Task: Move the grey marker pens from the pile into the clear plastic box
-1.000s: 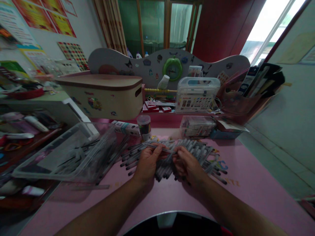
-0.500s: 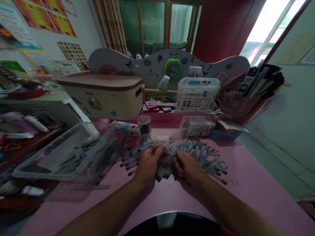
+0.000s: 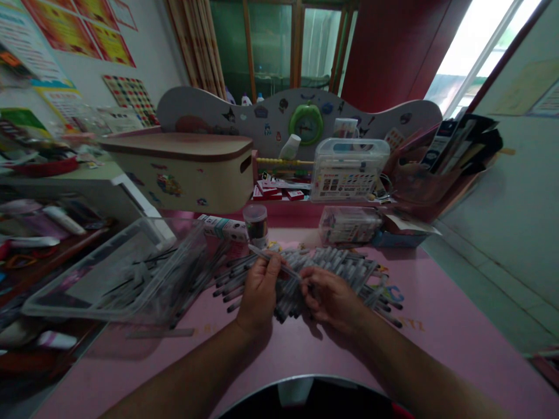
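Where the left hand (image 3: 258, 295) grips the pen (image 3: 290, 272), we note its axis slanting rightward to the curled right hand (image 3: 332, 297), hold unconfirmed

Green apple-shaped plastic clock (image 3: 306, 124). Below clock: slim translucent-grey plastic pens (image 3: 349, 265), black ends; flat pink table (image 3: 297, 352). Left of clock: cream rectangular box (image 3: 209, 183), multicoloured stickers (image 3: 168, 184).
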A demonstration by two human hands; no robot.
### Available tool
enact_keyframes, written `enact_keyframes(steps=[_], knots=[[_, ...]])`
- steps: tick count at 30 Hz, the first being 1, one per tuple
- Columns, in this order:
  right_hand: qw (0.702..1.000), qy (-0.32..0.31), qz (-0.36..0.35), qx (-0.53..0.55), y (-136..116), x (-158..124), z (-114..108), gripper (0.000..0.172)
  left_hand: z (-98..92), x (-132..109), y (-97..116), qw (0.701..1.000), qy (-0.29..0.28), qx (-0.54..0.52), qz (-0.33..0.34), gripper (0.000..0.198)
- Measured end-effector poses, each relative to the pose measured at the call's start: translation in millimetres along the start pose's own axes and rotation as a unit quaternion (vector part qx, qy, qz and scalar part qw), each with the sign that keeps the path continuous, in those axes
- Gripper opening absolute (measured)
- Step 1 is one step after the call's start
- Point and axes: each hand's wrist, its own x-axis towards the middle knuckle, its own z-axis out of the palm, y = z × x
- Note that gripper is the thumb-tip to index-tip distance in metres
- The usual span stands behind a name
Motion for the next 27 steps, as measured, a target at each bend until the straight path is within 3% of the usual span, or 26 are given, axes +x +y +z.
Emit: enact_keyframes(steps=[4, 9, 14, 16, 18, 21, 24, 27], knots=[[0.996, -0.017, 0.035, -0.074, 1, 0, 2, 0.035, -0.7, 3, 1, 0.999, -0.003, -0.02, 0.032, 0.03], [0.995, -0.03, 0.033, -0.093, -9, -1, -7, 0.029, -7.1, 25, 17, 0.98, 0.047, -0.189, 0.039, 0.028], [0.998, 0.033, -0.032, -0.05, -17, 3, -13, 0.026, -10.0, 34, 38, 0.955, 0.093, -0.27, 0.076, 0.023], [0.994, 0.063, -0.071, -0.049, -16, 4, -8, 0.028, -5.5, 26, 38, 0.965, 0.06, -0.252, 0.036, 0.026], [0.988, 0.077, -0.103, -0.079, -10, 3, -1, 0.029, 1.7, 13, 31, 0.974, -0.01, -0.22, -0.052, 0.032], [0.975, 0.049, -0.132, -0.172, 0, -1, 9, 0.028, 11.8, -7, 14, 0.962, -0.1, -0.182, -0.176, 0.033], [0.971, 0.004, -0.133, -0.2, 6, -4, 11, 0.019, 15.7, -13, 3, 0.959, -0.08, -0.173, -0.211, 0.033], [0.95, 0.081, -0.204, -0.224, 4, -4, 7, 0.014, 15.6, -9, 5, 0.948, -0.049, -0.208, -0.237, 0.036]])
